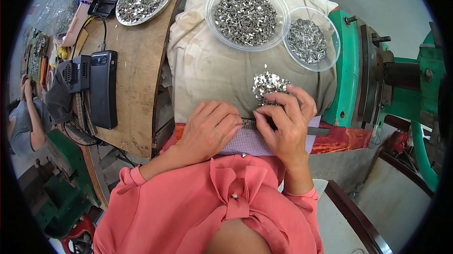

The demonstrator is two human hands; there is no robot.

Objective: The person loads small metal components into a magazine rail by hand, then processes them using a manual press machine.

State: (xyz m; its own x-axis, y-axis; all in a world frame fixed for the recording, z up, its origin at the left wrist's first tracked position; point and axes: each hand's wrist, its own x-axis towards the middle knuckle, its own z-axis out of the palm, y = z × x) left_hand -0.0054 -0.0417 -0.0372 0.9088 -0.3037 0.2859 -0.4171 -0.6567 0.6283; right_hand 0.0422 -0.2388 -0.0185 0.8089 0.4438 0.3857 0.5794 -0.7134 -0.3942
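1. Near the front edge of the cloth-covered bench point(196, 77), a small loose pile of shiny metal pieces point(270, 83) lies on the cloth.
2. Over the pile's near side, the right hand point(289, 121) has bent fingers; whether it grips a piece, I cannot tell.
3. Just left of that, the left hand point(211, 124) is curled, fingertips drawn together; what it holds, if anything, is hidden.
4. Toward the bench's far edge stand 2 clear bowls of metal pieces: a larger bowl point(282, 11) and, nearer the right edge, a smaller bowl point(333, 39).
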